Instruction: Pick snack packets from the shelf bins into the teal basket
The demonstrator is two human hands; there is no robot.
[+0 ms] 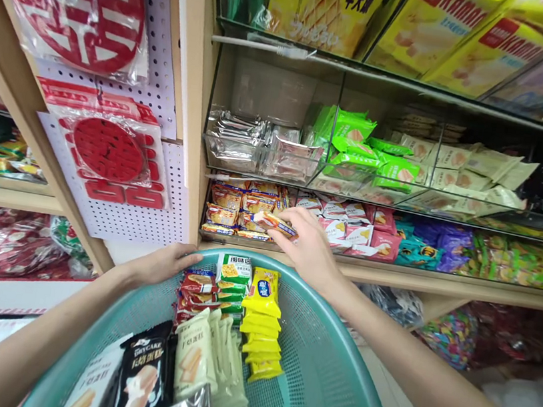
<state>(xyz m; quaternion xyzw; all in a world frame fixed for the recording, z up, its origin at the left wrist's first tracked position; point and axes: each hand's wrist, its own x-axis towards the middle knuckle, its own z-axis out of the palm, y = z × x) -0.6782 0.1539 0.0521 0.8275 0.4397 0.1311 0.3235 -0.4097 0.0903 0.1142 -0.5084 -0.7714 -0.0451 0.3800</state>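
A teal mesh basket [328, 373] sits in front of me, filled with rows of snack packets: yellow ones [261, 310], red ones [196, 287], cream ones [209, 356] and a black packet [144, 367]. My left hand [165, 262] grips the basket's far left rim, fingers curled over it. My right hand [304, 242] reaches over the basket to the lower shelf bin and pinches an orange snack packet [273, 223] among the orange packets [230, 211] there.
Glass-fronted shelf bins hold silver packets [240, 138], green packets [360, 145], beige packets [463, 166] and pink packets [353, 228]. Yellow biscuit boxes [330, 3] stand on top. A pegboard [154, 173] with red decorations [107, 150] hangs at left.
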